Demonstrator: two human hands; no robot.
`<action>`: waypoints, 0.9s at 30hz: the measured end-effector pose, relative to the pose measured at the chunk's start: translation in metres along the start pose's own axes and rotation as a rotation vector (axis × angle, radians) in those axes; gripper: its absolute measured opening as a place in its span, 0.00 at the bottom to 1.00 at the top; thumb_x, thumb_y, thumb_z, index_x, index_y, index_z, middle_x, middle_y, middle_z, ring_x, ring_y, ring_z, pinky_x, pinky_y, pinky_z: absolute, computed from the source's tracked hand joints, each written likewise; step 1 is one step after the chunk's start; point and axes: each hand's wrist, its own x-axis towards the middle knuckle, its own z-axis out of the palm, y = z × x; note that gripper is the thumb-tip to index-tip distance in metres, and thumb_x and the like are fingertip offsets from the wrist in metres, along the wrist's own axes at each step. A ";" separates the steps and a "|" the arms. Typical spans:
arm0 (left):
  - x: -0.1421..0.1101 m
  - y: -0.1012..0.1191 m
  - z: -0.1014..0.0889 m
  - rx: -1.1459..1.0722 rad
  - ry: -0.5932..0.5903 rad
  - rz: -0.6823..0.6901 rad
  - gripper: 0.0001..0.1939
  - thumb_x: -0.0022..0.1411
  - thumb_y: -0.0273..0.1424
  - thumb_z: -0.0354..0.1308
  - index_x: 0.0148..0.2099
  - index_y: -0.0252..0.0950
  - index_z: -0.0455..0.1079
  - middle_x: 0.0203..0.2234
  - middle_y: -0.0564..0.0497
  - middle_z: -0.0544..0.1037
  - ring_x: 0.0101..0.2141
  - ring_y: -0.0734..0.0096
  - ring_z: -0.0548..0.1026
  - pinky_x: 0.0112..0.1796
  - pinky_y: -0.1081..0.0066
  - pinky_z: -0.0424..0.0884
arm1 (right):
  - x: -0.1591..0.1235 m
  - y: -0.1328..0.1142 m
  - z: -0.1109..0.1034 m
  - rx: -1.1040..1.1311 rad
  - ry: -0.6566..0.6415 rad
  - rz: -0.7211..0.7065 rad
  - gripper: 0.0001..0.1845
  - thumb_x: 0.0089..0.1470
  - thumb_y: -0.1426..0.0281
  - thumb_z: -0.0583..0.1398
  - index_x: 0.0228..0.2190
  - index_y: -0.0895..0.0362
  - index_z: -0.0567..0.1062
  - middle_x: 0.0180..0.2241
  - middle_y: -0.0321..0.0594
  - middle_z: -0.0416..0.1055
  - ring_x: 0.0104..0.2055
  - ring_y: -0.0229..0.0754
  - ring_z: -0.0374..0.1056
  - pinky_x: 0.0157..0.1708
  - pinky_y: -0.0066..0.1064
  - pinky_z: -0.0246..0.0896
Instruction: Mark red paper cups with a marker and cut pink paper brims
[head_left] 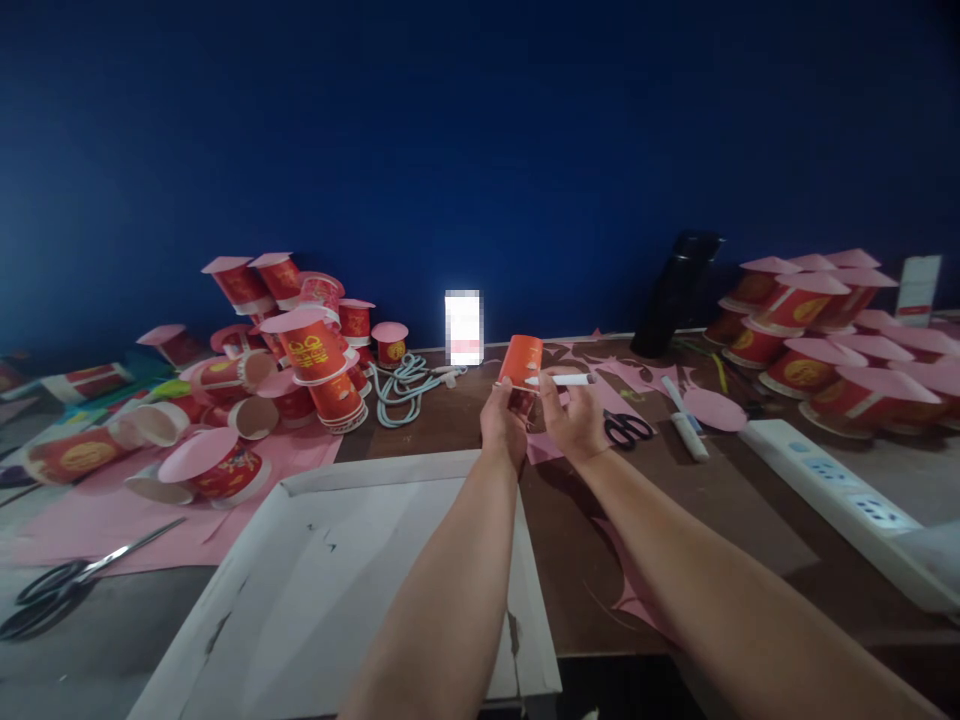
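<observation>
Left hand (504, 425): fingers grasping the orange-red paper cup (523, 358) from its 6 o'clock end, the thumb at the 7 o'clock edge
Right hand (576, 418): fingers grasping a white marker (573, 379) in a writing hold, on the cup's 4 o'clock side
Cup position: raised above the brown tabletop (555, 520), beyond the 1 o'clock corner of the shallow white box (315, 600); black-handled scissors (628, 430) lie near it at 4 o'clock
Cup wall: probably thin card; a hard squeeze by the left fingers could dent it, and heavy pressure from the marker could buckle it inward
Marker tip: might skid on the curved side and leave a stray line if the cup rolled in its hold; whether tip and wall touch cannot be told
Wet ink: any on the wall might smear if the right fingers, close beside it, brushed across
Cup axis: tilted slightly, running from about 1 o'clock to 7 o'clock, printed side toward the viewer; which end is the mouth cannot be told with certainty
Marker axis: nearly level, tip end toward 9 o'clock at the cup's lower part, dark tail toward 3 o'clock, roughly square to the cup's own axis
</observation>
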 end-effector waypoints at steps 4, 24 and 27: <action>0.000 0.000 0.000 -0.002 -0.001 -0.001 0.01 0.57 0.23 0.57 0.33 0.30 0.70 0.26 0.49 0.76 0.25 0.78 0.74 0.32 0.76 0.70 | 0.000 0.001 0.000 -0.019 -0.018 0.008 0.11 0.59 0.63 0.54 0.34 0.56 0.72 0.33 0.43 0.74 0.37 0.45 0.70 0.40 0.37 0.65; 0.002 -0.003 0.000 0.021 0.001 0.024 0.01 0.55 0.24 0.59 0.33 0.31 0.71 0.27 0.49 0.76 0.27 0.76 0.75 0.36 0.73 0.70 | 0.000 0.003 0.001 -0.057 0.007 -0.025 0.10 0.59 0.64 0.54 0.34 0.56 0.72 0.34 0.44 0.74 0.38 0.45 0.70 0.41 0.39 0.65; 0.001 -0.002 0.000 0.029 0.013 0.019 0.00 0.56 0.23 0.58 0.32 0.31 0.70 0.26 0.49 0.76 0.26 0.77 0.74 0.35 0.74 0.70 | 0.000 0.004 0.001 -0.048 0.008 -0.053 0.10 0.59 0.64 0.54 0.35 0.56 0.72 0.35 0.44 0.74 0.39 0.45 0.70 0.42 0.38 0.65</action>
